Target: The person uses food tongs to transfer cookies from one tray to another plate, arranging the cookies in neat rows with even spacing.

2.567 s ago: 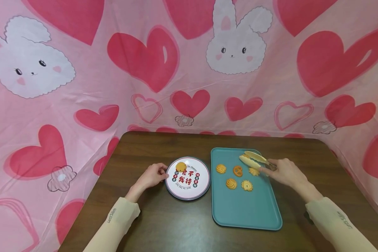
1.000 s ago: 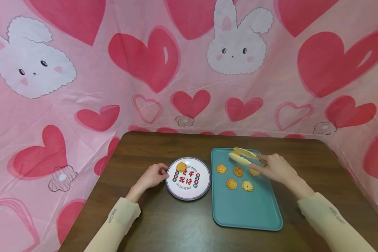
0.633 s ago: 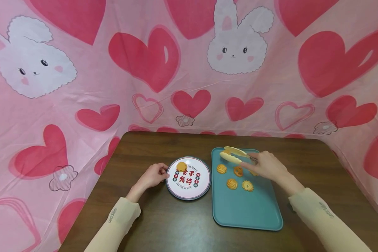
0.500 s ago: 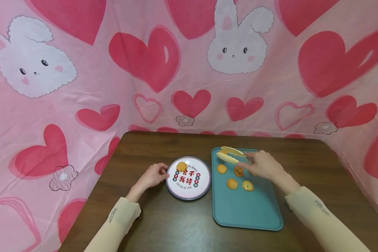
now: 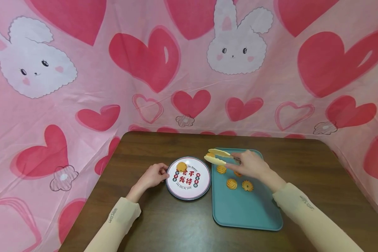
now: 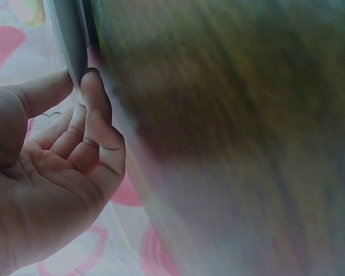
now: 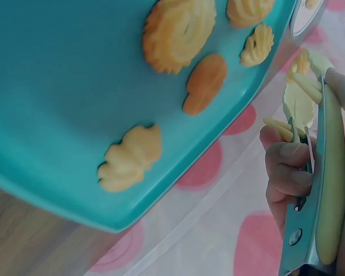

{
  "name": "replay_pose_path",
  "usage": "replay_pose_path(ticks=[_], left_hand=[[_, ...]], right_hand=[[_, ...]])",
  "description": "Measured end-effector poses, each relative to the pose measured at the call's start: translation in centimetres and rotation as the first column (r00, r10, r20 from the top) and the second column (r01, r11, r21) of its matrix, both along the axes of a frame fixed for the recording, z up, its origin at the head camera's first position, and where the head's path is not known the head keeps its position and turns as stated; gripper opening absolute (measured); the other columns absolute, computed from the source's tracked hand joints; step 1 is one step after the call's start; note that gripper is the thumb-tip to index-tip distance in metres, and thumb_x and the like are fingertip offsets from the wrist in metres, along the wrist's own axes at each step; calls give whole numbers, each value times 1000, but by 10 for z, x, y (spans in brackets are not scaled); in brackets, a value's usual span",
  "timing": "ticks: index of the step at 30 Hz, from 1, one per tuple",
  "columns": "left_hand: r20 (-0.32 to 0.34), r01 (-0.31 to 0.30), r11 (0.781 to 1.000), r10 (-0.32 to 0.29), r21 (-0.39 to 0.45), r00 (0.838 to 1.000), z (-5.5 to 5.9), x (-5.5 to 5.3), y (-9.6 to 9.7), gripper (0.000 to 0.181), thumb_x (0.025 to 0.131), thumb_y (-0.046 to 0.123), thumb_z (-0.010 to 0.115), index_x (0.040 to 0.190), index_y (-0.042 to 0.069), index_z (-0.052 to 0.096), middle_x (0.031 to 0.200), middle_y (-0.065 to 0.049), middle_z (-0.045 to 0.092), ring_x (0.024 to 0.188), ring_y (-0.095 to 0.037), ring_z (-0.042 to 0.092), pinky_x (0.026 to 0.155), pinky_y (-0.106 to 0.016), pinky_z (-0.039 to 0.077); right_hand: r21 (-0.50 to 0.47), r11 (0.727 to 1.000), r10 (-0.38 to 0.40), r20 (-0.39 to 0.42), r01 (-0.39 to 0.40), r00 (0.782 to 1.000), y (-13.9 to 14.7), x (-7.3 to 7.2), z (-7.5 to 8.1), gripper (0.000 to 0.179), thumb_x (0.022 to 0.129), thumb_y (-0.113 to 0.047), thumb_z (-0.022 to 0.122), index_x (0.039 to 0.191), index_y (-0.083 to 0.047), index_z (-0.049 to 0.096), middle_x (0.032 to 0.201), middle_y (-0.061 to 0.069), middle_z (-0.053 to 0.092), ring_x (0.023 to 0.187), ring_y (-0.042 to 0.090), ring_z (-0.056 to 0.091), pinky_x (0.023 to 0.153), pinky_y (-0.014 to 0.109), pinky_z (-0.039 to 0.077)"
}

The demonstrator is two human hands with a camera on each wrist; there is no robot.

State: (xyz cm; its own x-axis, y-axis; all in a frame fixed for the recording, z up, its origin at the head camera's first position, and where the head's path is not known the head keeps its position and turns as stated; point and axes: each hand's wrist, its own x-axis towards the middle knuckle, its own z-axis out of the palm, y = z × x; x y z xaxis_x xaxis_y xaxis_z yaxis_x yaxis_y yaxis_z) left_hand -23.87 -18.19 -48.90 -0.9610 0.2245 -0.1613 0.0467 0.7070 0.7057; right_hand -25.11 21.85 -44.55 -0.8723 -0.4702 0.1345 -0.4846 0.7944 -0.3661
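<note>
In the head view my left hand (image 5: 154,175) is at the left edge of a white round plate (image 5: 189,192) with red characters. The left wrist view shows my thumb and index finger pinching the plate's rim (image 6: 72,43). My right hand (image 5: 254,164) grips cream-tipped tongs (image 5: 218,162) above the far left corner of a teal tray (image 5: 249,210). Between the tong tips sits a golden cookie (image 5: 210,155). One round cookie (image 5: 181,167) lies on the plate. The right wrist view shows my right hand (image 7: 290,172) curled around the tongs' handles (image 7: 330,178).
Swirl cookies (image 5: 231,183) and a flower-shaped cookie (image 5: 247,186) lie on the tray. My right hand mostly covers a pretzel cookie (image 5: 237,173). Brown wooden table (image 5: 163,224) surrounds plate and tray; a pink heart-print cloth (image 5: 189,80) hangs behind.
My right hand has carried the tongs with the cookie leftward across the tray's far end, toward the plate. The left hand and the plate have stayed in place.
</note>
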Motion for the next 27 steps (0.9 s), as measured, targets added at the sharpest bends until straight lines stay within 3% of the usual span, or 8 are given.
replay_pose_path(ticks=[4, 13, 20, 27], left_hand=[[-6, 6, 1000, -6, 4, 1000, -1, 0, 0, 28, 90, 9, 73, 117, 1, 67, 79, -3, 60, 65, -17, 56, 58, -30, 45], [-12, 8, 1000, -8, 2, 1000, -3, -2, -1, 28, 91, 9, 73, 116, 0, 67, 79, -3, 61, 64, -17, 56, 57, -30, 45], [-21, 8, 1000, -8, 4, 1000, -3, -1, -1, 28, 91, 9, 73, 116, 1, 67, 79, -3, 60, 65, -17, 56, 58, -30, 45], [-11, 7, 1000, -7, 7, 1000, -2, -1, -1, 29, 90, 9, 73, 117, 1, 67, 78, -3, 60, 64, -17, 55, 57, -30, 45]], right_hand=[[14, 1000, 23, -12, -22, 1000, -9, -1, -2, 36, 87, -51, 72, 82, -17, 63, 48, -9, 32, 41, 7, 25, 46, 26, 22], [30, 999, 44, 8, -44, 999, -32, -1, -4, 33, 86, -48, 75, 87, -17, 66, 49, -8, 37, 41, 8, 31, 43, 25, 22], [67, 997, 32, 97, -38, 995, -46, 0, -6, 55, 86, -50, 74, 119, -6, 71, 51, -6, 44, 39, 10, 40, 42, 25, 30], [88, 995, 42, 80, -49, 996, -53, 1, -10, 61, 86, -53, 73, 123, -6, 69, 50, -7, 45, 39, 10, 39, 41, 25, 28]])
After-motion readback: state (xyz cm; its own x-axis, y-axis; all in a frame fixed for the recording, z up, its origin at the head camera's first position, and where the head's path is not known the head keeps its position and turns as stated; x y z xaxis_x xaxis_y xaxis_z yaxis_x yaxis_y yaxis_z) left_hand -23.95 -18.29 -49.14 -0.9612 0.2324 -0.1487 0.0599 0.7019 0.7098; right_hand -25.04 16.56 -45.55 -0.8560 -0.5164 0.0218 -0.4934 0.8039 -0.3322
